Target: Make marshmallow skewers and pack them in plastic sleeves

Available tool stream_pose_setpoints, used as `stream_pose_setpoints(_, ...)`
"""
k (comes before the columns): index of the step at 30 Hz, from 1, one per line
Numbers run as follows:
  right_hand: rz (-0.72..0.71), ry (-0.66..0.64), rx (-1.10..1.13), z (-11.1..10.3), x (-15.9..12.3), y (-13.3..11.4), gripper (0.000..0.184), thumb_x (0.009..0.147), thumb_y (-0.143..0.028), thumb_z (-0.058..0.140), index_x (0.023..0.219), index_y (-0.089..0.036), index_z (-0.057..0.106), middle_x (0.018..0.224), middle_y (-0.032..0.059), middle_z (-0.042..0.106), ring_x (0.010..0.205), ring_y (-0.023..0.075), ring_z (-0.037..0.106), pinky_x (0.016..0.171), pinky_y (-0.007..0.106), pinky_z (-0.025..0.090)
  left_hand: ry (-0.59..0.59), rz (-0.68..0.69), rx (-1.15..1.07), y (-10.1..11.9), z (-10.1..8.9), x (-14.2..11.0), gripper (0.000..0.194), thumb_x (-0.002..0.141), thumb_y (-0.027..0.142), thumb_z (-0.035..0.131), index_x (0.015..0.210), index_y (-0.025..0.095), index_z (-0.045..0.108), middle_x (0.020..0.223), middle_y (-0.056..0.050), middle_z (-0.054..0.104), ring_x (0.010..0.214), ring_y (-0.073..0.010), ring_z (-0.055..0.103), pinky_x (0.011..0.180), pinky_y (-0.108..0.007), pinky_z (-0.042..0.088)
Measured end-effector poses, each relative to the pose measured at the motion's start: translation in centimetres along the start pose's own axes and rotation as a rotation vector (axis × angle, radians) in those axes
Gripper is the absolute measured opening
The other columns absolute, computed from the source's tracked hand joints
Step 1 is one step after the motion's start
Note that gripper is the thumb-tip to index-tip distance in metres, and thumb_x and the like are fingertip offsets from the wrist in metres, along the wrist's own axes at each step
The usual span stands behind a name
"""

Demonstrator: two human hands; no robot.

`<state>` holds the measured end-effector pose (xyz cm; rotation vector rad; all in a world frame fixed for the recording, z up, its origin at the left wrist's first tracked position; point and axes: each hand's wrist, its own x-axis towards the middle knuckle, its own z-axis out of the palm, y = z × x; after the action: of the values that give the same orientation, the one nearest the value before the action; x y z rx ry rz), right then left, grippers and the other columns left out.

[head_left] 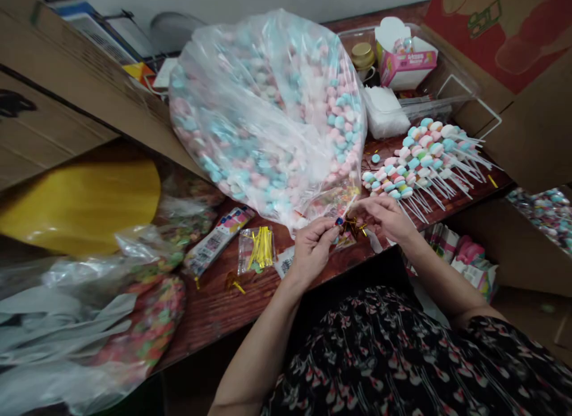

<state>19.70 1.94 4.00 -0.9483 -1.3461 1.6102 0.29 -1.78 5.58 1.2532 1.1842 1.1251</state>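
Pinching the lower end of a white stick (350, 205) between thumb and fingers, the left hand (313, 248) of a person in a black floral garment (384, 350) works at the near edge of a reddish-brown wooden table (210, 312). A small dark-blue piece (339, 221) shows at the fingertips, and the stick slants upward from there. Just beside it, the right hand (391, 218) has its fingers bent and drawn together near shiny gold ties (357, 227); whether they grip anything is impossible to say from here.

Beyond the hands bulges a large clear bag of marshmallows (272, 112) in pink, blue and white. To the right of it, marshmallow skewers (424, 154) lie heaped, their white sticks pointing toward the table's near edge, with a loose blue marshmallow (376, 158) close by. Behind them, a clear plastic bin (465, 85) holds a pink-and-white carton (409, 70) and a gold-lidded jar (363, 55).

On the left hand's other side lie a clear packet of gold twist ties (263, 246) and printed packets (218, 240). At far left, a bag of red and green sweets (154, 332) slumps beneath a cardboard box (49, 100).
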Motion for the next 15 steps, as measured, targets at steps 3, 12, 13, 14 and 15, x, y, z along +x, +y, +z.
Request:
stream_pose_setpoints(3,0.089,-0.11,-0.047,0.6,0.5,-0.8,0.032,0.076,-0.044,0.072,0.083,-0.013,0.072,0.067,0.0015,0.07,0.052,0.0078,0.057,0.048,0.017,0.045,0.015,0.178,0.122,0.7,0.0,-0.3,0.011,0.081,0.028,0.068,0.079,0.022,0.078,0.08,-0.005,0.071,0.077,-0.0186,0.063,0.075,-0.029,0.05)
stream_pose_setpoints(12,0.199,-0.185,0.072,1.7,1.3,-0.2,0.029,0.07,-0.039,0.076,0.074,-0.012,0.07,0.057,-0.001,0.064,0.044,0.0055,0.053,0.042,0.015,0.04,0.008,0.218,0.199,0.6,-0.5,-1.5,0.013,0.082,0.024,0.066,0.087,0.024,0.078,0.091,-0.008,0.074,0.086,-0.0208,0.066,0.083,-0.033,0.051)
stream_pose_setpoints(13,0.209,-0.162,0.093,1.9,1.3,0.0,0.028,0.068,-0.038,0.077,0.075,-0.012,0.07,0.056,-0.0017,0.063,0.043,0.0052,0.051,0.041,0.015,0.039,0.008,0.215,0.196,0.5,-0.6,-1.6,0.013,0.082,0.023,0.067,0.088,0.024,0.078,0.092,-0.008,0.074,0.087,-0.0208,0.066,0.084,-0.032,0.051)
stream_pose_setpoints(14,0.209,-0.129,0.11,2.0,1.2,0.1,0.027,0.067,-0.038,0.078,0.074,-0.012,0.07,0.054,-0.0021,0.062,0.042,0.0052,0.049,0.04,0.015,0.037,0.009,0.211,0.19,0.3,-0.7,-1.6,0.013,0.081,0.024,0.068,0.088,0.024,0.078,0.093,-0.008,0.074,0.087,-0.0206,0.065,0.084,-0.032,0.051)
stream_pose_setpoints(15,0.199,-0.09,0.12,2.1,1.1,0.2,0.026,0.067,-0.037,0.077,0.072,-0.013,0.07,0.053,-0.0021,0.061,0.041,0.0053,0.048,0.039,0.016,0.036,0.012,0.202,0.18,0.2,-0.7,-1.6,0.013,0.081,0.024,0.068,0.089,0.024,0.079,0.094,-0.008,0.074,0.088,-0.0203,0.065,0.084,-0.032,0.051)
